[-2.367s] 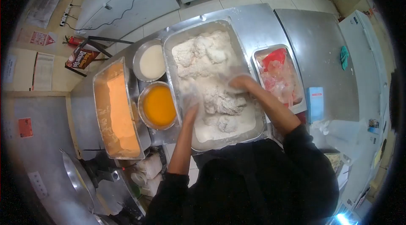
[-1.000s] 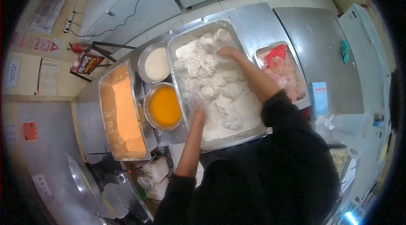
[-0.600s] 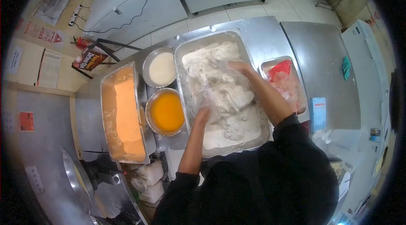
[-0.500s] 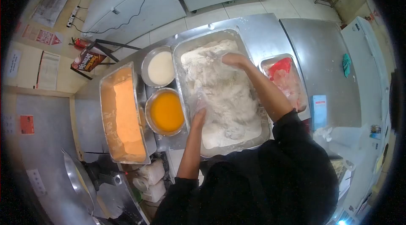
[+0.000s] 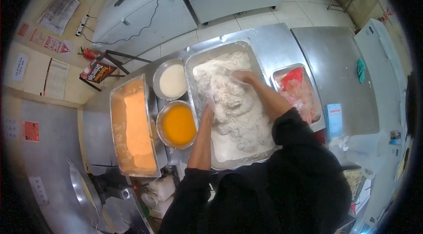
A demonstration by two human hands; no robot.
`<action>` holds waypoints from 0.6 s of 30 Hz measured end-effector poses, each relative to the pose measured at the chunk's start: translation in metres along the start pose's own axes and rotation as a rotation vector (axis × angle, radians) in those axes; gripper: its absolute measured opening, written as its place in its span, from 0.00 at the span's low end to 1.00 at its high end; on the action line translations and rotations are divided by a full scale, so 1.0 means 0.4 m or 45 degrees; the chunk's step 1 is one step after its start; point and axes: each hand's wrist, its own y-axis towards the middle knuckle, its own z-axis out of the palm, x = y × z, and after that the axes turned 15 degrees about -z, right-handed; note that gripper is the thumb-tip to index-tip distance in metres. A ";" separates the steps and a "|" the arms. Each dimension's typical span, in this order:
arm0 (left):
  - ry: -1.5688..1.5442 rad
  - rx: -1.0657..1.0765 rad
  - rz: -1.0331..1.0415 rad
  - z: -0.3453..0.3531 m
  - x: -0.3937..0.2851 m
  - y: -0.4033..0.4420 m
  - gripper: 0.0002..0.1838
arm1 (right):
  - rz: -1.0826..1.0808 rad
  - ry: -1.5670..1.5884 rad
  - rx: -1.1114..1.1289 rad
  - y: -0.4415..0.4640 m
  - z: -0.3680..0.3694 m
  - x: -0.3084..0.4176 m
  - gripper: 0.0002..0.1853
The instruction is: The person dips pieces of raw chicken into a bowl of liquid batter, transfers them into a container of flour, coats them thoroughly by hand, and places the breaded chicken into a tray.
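A large metal tray (image 5: 190, 64) holds white flour (image 5: 240, 139), heaped and lumpy in the middle. Both my hands are in it, seemingly in thin clear plastic gloves. At the left side of the heap is my left hand (image 5: 209, 105), its fingers hidden by flour. My right hand (image 5: 243, 77) reaches into the upper right of the heap, and its fingers are covered too. Whether either hand grips anything does not show. Left of the tray stand a bowl of orange-yellow liquid (image 5: 178, 124) and a bowl of whitish liquid (image 5: 172, 81).
A deep metal pan (image 5: 115, 126) with orange powder stands at the far left of the steel table (image 5: 275, 42). To the right are a tray (image 5: 318, 97) with a red scoop (image 5: 292, 77) and plastic bags, a blue-white box (image 5: 334, 119) and a green cloth (image 5: 361, 71).
My hands have come nearer each other, and lumpy flour is gathered between them. The right hand sits deeper in the flour. The whole view has shifted slightly downward.
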 end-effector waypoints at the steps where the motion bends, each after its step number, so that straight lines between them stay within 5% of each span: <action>1: 0.023 0.177 -0.201 -0.052 -0.005 0.030 0.34 | -0.051 0.047 0.015 -0.009 0.000 -0.012 0.40; 6: 0.297 0.183 -0.146 -0.264 0.186 0.123 0.32 | -0.107 0.191 0.007 0.073 -0.076 -0.112 0.43; 9: 0.486 0.048 0.065 -0.320 0.325 0.142 0.30 | -0.075 -0.021 0.039 0.000 -0.117 0.187 0.47; 11: 0.577 -0.064 0.200 -0.310 0.366 0.175 0.29 | -0.735 0.165 -0.140 0.107 -0.040 0.167 0.41; 12: 0.611 -0.116 0.266 -0.291 0.360 0.203 0.29 | -0.805 0.112 -0.139 0.149 -0.015 0.155 0.40; 18: 0.400 -0.153 0.236 -0.158 0.169 0.283 0.27 | -0.184 -0.655 -0.201 0.216 0.193 0.066 0.38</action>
